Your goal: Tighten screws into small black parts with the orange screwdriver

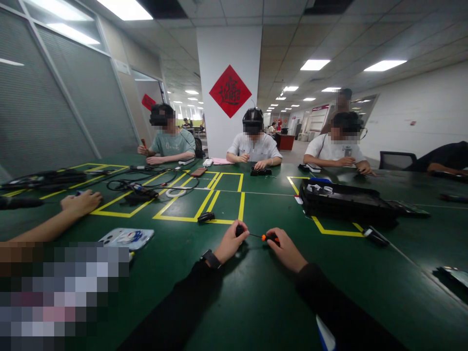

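Near the middle of the table, my right hand [287, 249] is closed around the black and orange handle of a screwdriver [271, 239]. The thin shaft points left toward my left hand [231, 243]. That hand pinches a small dark part [239, 230] between thumb and fingers; its kind is too small and too covered to tell. The shaft's tip reaches the fingers there, but whether it touches the part I cannot tell. Just beyond my left hand, a small black object [206, 217] lies on the green table [248, 302].
To the right stands a long black tray [347, 202], with another small black object [376, 236] nearby. A phone [127, 236] lies left, close to another person's hand [81, 201]. Cables [47, 180] spread across the far left. Several people sit opposite.
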